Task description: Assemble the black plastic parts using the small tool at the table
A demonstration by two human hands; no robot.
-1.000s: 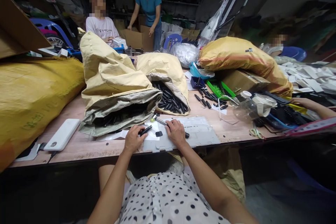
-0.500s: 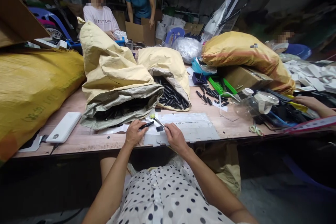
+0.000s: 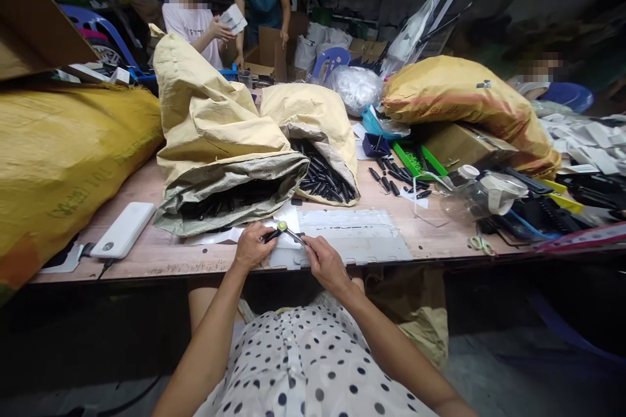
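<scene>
Sack (image 3: 210, 114), open, held black pieces (image 3: 215, 206); left hand (image 3: 251, 246) clamped one black tube (image 3: 270, 234) over the table (image 3: 186, 262), tip by the yellow-headed tool (image 3: 294, 235) gripped in right hand (image 3: 325, 263); second sack (image 3: 313, 99) held more pieces (image 3: 325, 180), green tray (image 3: 435, 162) green bits (image 3: 415, 160)

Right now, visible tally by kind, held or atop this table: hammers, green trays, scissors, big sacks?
Hammer: 1
Green tray: 1
Scissors: 1
Big sacks: 4
Total: 7
</scene>
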